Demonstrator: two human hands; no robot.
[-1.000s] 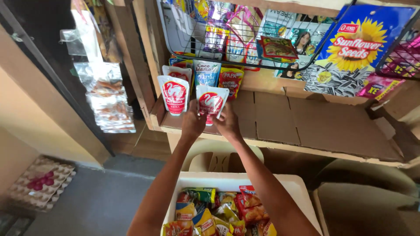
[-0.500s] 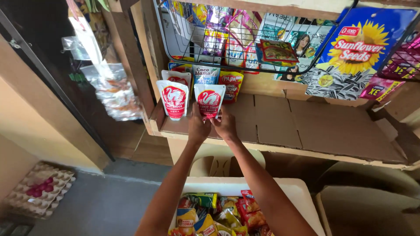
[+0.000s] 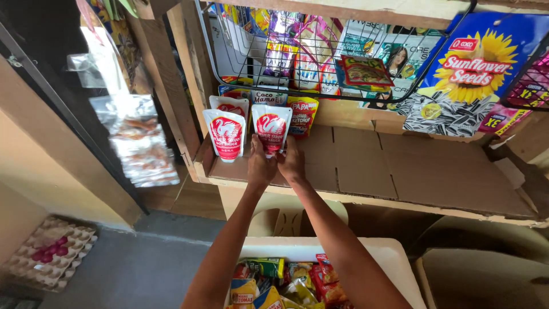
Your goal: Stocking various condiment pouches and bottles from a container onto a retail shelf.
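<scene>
1. Two hands meet at the base of one white sauce pouch with a red emblem (image 3: 271,130), which stands upright on the cardboard-lined wooden shelf (image 3: 400,171), just beside a matching pouch (image 3: 226,135) on its left.
2. Risk: the soft pouch looks top-heavy and could tip forward off the shelf edge if released unevenly; a nudge sideways might topple its neighbour, or the yellow ketchup pouch (image 3: 302,116) behind.
3. The left hand (image 3: 260,166) is curled around the pouch's lower left side, fingers partly closed against it.
4. The right hand (image 3: 291,163) presses the lower right side, fingers bent, close beside the left; together they clamp the pouch between them.
5. Below the arms sits a white tub (image 3: 394,257) full of mixed snack packets, and a wire basket (image 3: 320,57) of sachets hangs above the shelf.
</scene>
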